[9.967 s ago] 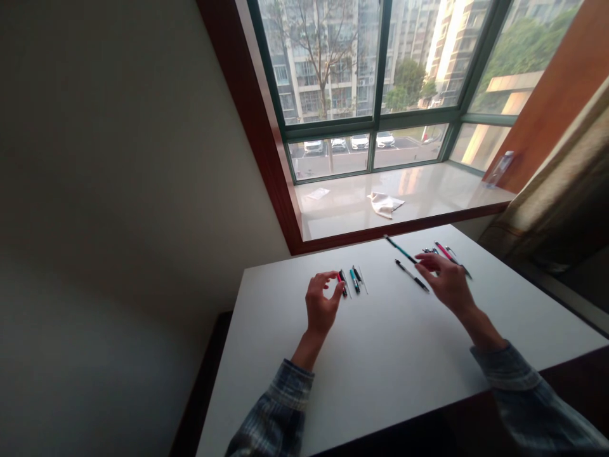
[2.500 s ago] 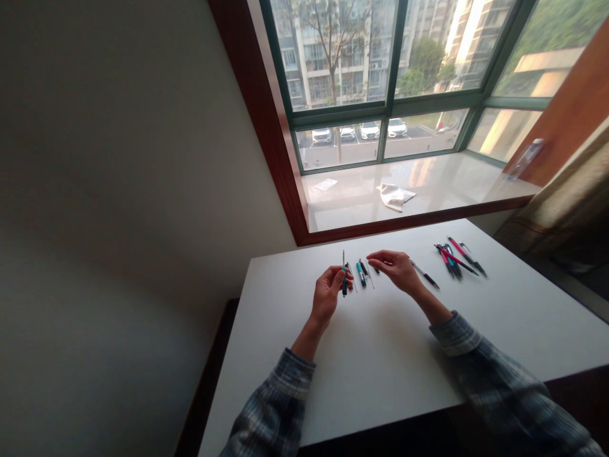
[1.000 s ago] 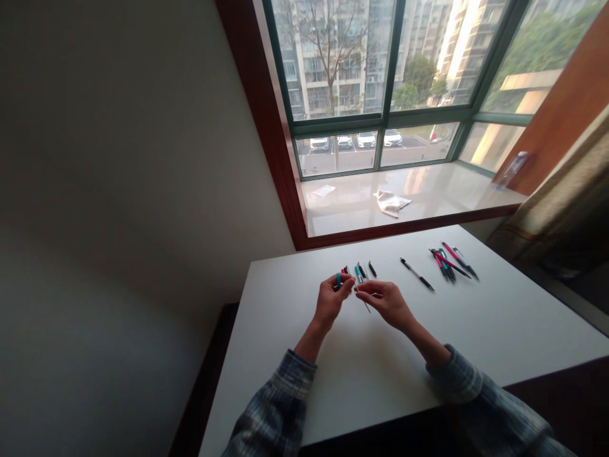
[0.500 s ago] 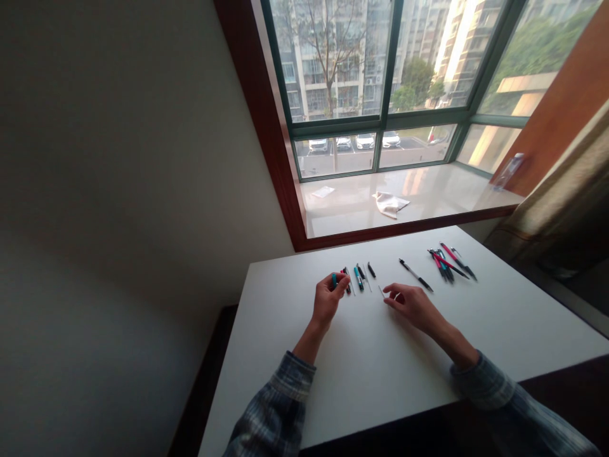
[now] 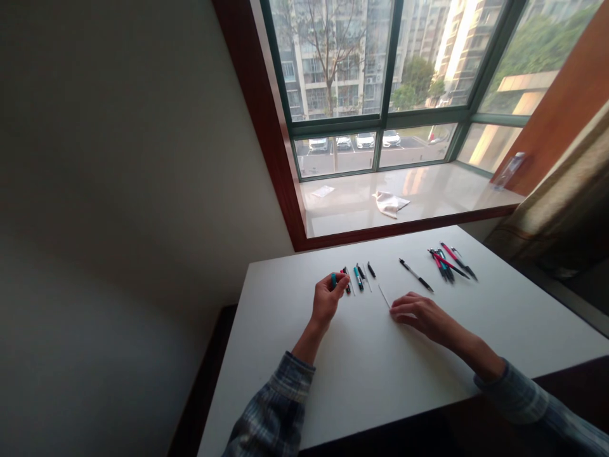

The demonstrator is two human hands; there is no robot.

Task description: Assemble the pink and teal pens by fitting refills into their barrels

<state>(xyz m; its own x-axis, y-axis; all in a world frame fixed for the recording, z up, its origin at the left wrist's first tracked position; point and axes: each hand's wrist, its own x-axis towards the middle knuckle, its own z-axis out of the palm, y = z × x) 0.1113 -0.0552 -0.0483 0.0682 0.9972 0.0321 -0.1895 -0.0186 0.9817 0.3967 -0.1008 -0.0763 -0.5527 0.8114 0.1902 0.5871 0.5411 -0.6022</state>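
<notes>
My left hand (image 5: 326,297) is closed around a teal pen part (image 5: 333,280), mostly hidden by the fingers. Over the white table, my right hand (image 5: 421,312) has its thumb and fingertips pinched together at the near end of a thin pale pen refill (image 5: 384,296). The refill's far end points away toward the window. Just right of my left hand lie separated pen pieces: a teal and black barrel (image 5: 358,279), a short black piece (image 5: 372,270) and a thin refill (image 5: 366,278). Some red and black pieces (image 5: 347,287) are partly behind the left fingers.
A clear-and-black pen (image 5: 415,275) lies beyond my right hand. Farther right is a pile of several red, black and teal pens (image 5: 445,265). The white table (image 5: 371,374) meets a windowsill (image 5: 342,216) holding a crumpled white cloth (image 5: 391,204) and a bottle (image 5: 509,171).
My right hand has moved toward me and to the right, from the refill's far part to its near end, exposing more of the refill. My left hand has barely moved.
</notes>
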